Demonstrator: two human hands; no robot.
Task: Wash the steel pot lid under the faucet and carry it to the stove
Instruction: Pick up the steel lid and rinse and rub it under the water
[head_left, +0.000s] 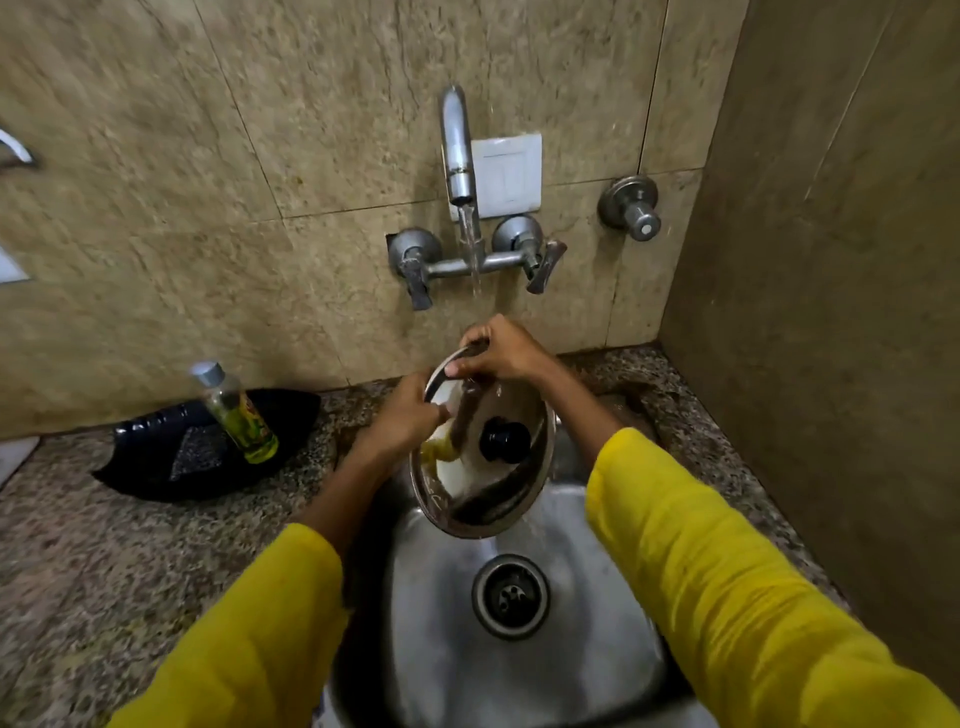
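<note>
The round steel pot lid (498, 483) with a black knob (503, 440) is held tilted over the steel sink (597, 649), its knob side toward me. My right hand (501, 351) grips the lid's top rim. My left hand (402, 421) holds the lid's left edge, fingers on its face. Water runs from the wall faucet (458, 150) down onto my right hand and the lid, and drips off the lid's lower edge. Both arms wear yellow sleeves. The stove is out of view.
A soap bottle with yellow-green liquid (236, 413) stands in a black tray (208, 447) with a scrub pad on the speckled granite counter (104, 545), left of the sink. Two tap handles (478, 260) and a separate valve (631, 208) are on the tiled wall. A side wall closes the right.
</note>
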